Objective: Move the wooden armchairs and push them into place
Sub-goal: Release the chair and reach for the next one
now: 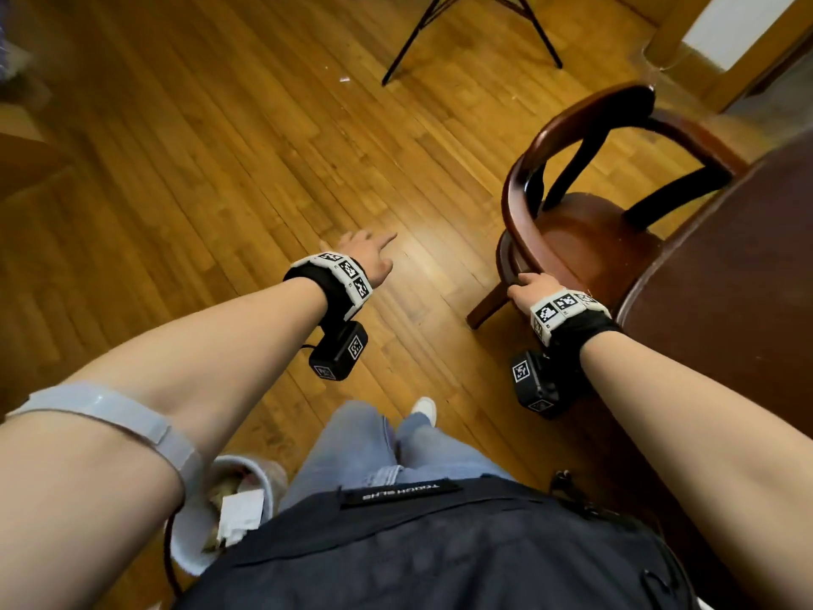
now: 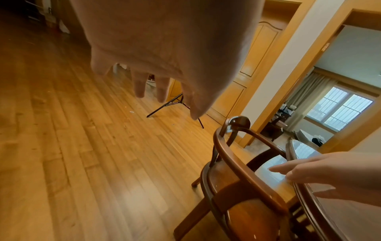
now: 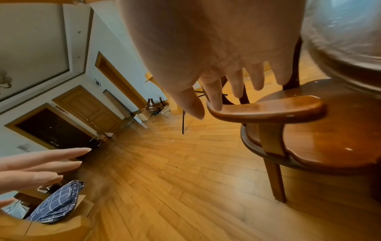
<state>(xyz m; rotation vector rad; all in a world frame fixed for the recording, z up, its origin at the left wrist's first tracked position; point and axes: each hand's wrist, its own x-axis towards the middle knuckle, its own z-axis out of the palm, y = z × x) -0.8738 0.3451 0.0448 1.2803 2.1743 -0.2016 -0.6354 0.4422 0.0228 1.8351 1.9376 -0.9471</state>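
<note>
A dark wooden armchair point(image 1: 585, 239) with a curved back rail stands on the wood floor at the right, its seat partly under a round dark table point(image 1: 726, 279). My right hand point(image 1: 534, 286) rests on the near end of the chair's left armrest point(image 3: 268, 107), fingers fairly straight, the index fingertip on the wood. My left hand point(image 1: 365, 250) hovers over bare floor to the left of the chair, fingers spread and holding nothing. The left wrist view shows the chair point(image 2: 233, 184) from behind, with the right hand point(image 2: 309, 171) reaching over it.
A black tripod stand point(image 1: 466, 33) stands on the floor beyond the chair. A doorway with a wooden frame point(image 1: 673, 28) is at the far right. A white waste bin point(image 1: 246, 499) sits by my left leg. Open floor stretches to the left.
</note>
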